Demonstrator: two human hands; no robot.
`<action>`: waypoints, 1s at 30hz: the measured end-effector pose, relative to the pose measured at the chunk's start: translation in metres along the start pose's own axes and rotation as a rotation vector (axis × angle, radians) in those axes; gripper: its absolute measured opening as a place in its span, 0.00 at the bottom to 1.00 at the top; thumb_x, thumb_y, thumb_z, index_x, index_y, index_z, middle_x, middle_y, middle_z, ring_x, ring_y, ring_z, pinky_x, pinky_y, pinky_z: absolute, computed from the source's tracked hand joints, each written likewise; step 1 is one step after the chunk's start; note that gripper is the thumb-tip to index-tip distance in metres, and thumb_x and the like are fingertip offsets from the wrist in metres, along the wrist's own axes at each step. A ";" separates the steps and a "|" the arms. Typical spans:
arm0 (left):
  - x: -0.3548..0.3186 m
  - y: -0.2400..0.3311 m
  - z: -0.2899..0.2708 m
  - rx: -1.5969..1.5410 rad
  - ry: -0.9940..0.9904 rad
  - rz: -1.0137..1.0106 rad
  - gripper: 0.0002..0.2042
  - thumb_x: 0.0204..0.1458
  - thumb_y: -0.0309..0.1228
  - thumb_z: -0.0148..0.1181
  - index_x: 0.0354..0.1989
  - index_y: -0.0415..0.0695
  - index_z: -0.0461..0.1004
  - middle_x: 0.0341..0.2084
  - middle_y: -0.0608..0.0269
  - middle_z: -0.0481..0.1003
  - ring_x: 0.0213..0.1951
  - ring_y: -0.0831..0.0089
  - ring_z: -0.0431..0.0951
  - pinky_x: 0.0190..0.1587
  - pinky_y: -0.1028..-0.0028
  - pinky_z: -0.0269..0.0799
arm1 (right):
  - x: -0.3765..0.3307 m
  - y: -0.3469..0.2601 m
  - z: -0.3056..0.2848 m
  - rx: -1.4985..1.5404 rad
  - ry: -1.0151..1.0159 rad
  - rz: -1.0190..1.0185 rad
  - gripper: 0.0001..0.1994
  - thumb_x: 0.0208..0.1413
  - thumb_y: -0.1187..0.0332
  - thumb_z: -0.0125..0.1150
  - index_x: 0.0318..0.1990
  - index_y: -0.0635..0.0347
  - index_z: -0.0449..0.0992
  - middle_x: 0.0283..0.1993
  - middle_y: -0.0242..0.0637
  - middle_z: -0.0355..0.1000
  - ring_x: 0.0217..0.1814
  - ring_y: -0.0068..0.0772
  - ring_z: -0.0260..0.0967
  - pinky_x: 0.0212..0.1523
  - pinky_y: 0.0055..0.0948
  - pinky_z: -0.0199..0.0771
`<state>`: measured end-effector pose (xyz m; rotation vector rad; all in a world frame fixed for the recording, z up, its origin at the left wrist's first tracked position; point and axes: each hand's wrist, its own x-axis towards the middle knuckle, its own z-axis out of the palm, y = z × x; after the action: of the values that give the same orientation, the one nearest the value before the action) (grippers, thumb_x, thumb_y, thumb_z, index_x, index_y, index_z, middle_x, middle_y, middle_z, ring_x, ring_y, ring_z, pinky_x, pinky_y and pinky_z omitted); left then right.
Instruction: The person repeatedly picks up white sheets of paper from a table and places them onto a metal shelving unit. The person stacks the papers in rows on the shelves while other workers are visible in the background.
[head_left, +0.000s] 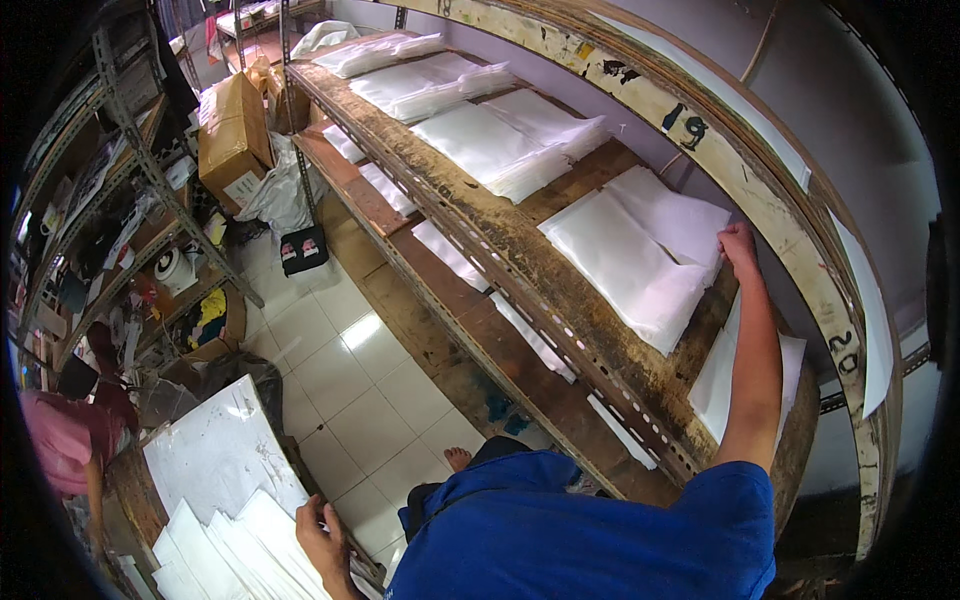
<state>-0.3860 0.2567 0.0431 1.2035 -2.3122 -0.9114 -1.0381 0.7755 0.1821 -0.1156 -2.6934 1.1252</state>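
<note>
My right hand (738, 248) reaches out over the shelf, its fingers closed on the far right edge of a thin white sheet (668, 215). That sheet belongs to a stack of white sheets (622, 265) lying on the worn wooden shelf (575, 195). Low on the left, my left hand (322, 540) rests beside a fan of overlapping white sheets (235, 550), fingers loosely bent and apart, with nothing visible in them. Behind those sheets lies a flat white board (220, 450).
More white sheet stacks (500, 145) line the shelf, with others on the tier below. A perforated metal rail (540, 320) edges it. Cardboard box (233, 140) and dark bundle (303, 250) stand on the tiled floor. A person in pink (75, 440) is at far left, near a cluttered rack (140, 150).
</note>
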 end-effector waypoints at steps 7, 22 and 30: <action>0.016 0.012 0.013 0.064 0.071 0.131 0.10 0.50 0.24 0.57 0.41 0.34 0.73 0.28 0.50 0.72 0.26 0.59 0.73 0.31 0.65 0.69 | 0.068 0.064 -0.004 -0.452 0.051 -0.066 0.15 0.45 0.70 0.57 0.41 0.68 0.67 0.32 0.48 0.72 0.28 0.45 0.73 0.28 0.39 0.75; 0.001 -0.019 -0.034 0.245 0.305 -0.236 0.13 0.51 0.36 0.58 0.40 0.41 0.75 0.30 0.55 0.74 0.32 0.55 0.75 0.37 0.61 0.72 | -0.029 -0.227 0.113 -0.378 -0.493 -0.933 0.21 0.55 0.59 0.58 0.50 0.66 0.71 0.43 0.50 0.71 0.46 0.44 0.69 0.49 0.38 0.68; 0.010 -0.063 -0.080 0.342 0.478 -0.377 0.14 0.50 0.35 0.59 0.41 0.40 0.73 0.37 0.53 0.72 0.38 0.56 0.74 0.40 0.61 0.71 | -0.256 -0.437 0.252 -0.243 -0.976 -1.442 0.09 0.51 0.74 0.57 0.39 0.67 0.70 0.22 0.37 0.65 0.24 0.25 0.64 0.27 0.29 0.65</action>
<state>-0.3077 0.1914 0.0572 1.8115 -1.9271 -0.2777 -0.8417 0.2531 0.2766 2.3450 -2.3153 0.3118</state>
